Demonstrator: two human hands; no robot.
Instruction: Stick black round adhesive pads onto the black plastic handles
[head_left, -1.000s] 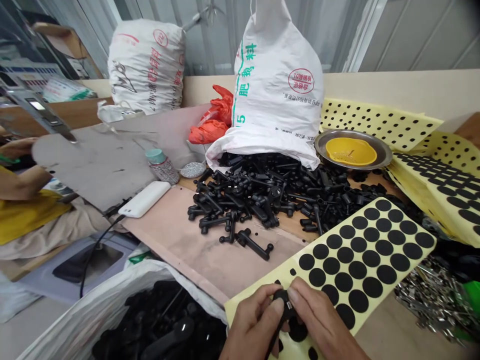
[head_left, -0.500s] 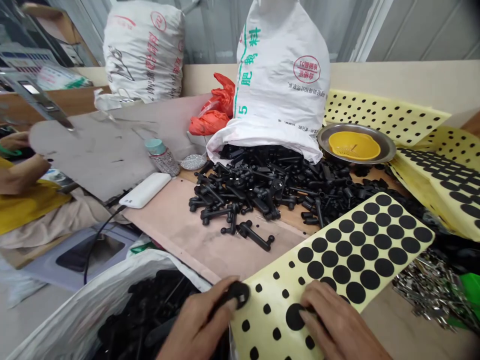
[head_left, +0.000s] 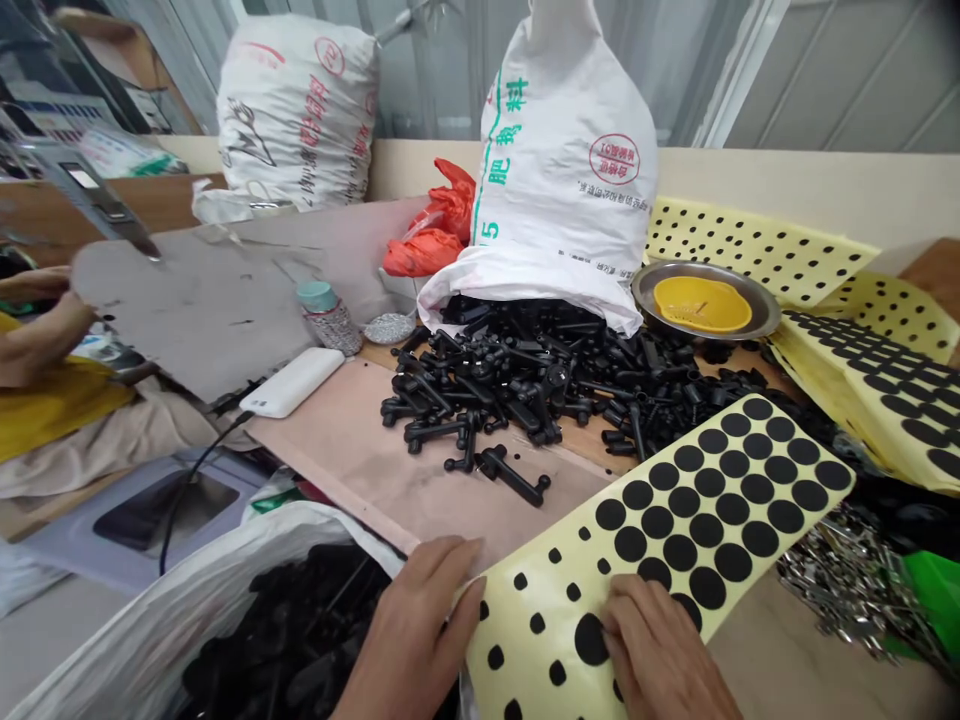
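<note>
One round black disc [head_left: 591,638] on glossy yellow sheet [head_left: 525,655] looks light, bendy, best held by rim; can't tell whether left hand [head_left: 416,630] or right hand [head_left: 660,645] pinches anything.

We are seeing black circles [head_left: 706,531] patterning a pale yellow sheet [head_left: 525,650], plain black parts [head_left: 517,375], a white sack [head_left: 559,130] printed green and red, and a yellow bowl [head_left: 701,303].

Here at seven, my left hand [head_left: 420,630] hides its own palm; I can't quite tell if anything's in there. At five, my right hand [head_left: 664,640] covers part of the yellow sheet [head_left: 517,665]; at nine, a co-worker's arm [head_left: 45,342] blurs, cut off.
</note>
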